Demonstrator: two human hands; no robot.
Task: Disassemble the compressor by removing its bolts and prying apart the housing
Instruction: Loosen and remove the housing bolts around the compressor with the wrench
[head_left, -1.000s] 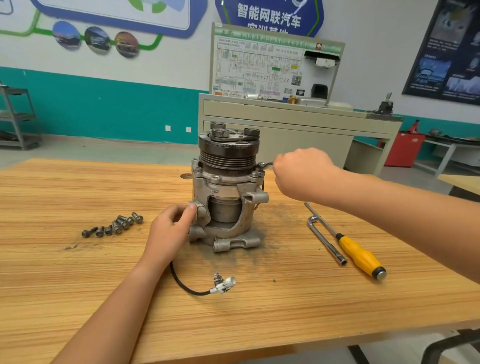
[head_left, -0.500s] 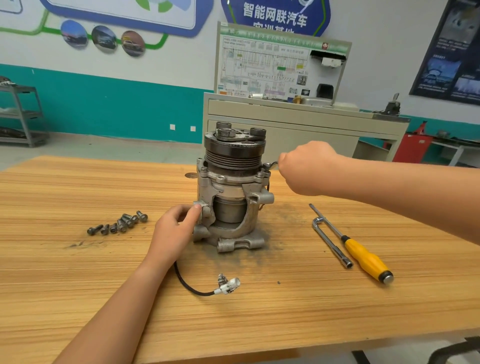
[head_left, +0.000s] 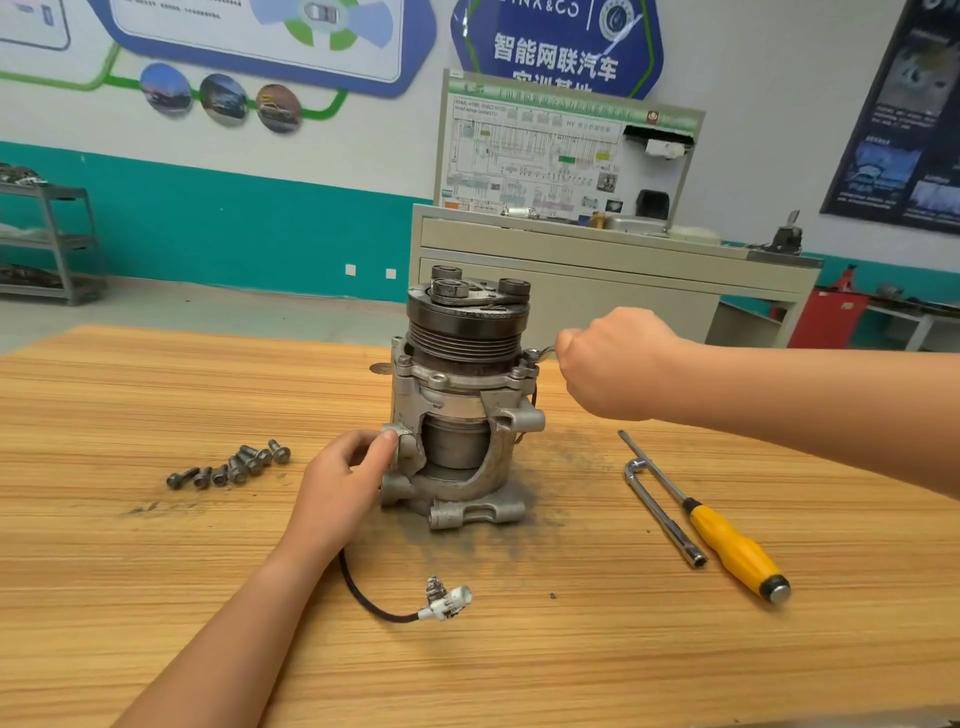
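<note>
Seen from the head camera, a compressor (head_left: 460, 410) stands upright, pulley end up, near the middle of a wooden table (head_left: 156, 571). The person's left hand (head_left: 337, 478) grips the lower left of its housing, thumb against a mounting lug. The right hand (head_left: 613, 364) is closed in a fist round a small wrench (head_left: 540, 354), whose tip sits at a bolt on the upper flange. A row of loose bolts (head_left: 231, 465) lies to the left; a yellow-handled screwdriver (head_left: 727, 540) and an L-shaped socket wrench (head_left: 660, 512) lie just beside each other to the right. The compressor's black cable ends in a white connector (head_left: 447, 603) in front.
</note>
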